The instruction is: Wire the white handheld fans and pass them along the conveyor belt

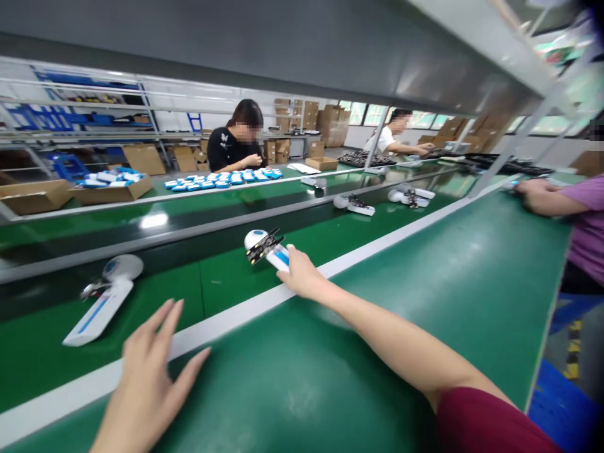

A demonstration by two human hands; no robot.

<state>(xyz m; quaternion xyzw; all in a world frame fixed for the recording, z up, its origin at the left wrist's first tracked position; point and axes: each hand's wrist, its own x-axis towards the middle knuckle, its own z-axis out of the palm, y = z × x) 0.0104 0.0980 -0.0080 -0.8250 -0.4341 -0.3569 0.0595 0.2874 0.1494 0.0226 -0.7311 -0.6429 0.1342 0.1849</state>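
My right hand [302,272] grips the lower end of a white device [278,257] with a blue stripe, a round head and a dark circuit board with wires, over the green conveyor belt [221,277]. Fingers apart, my left hand [148,371] is held over the white rail [245,318] with nothing in it. Beyond it, on the belt, lies another white device [101,311] with a blue stripe and a round head.
More white devices [356,204] lie farther along the belt. A grey shelf [283,50] hangs overhead. Across the line, a person [231,148] sits behind blue-and-white parts [224,179]. At right, another person's hand [538,192] rests near the green worktable [425,296].
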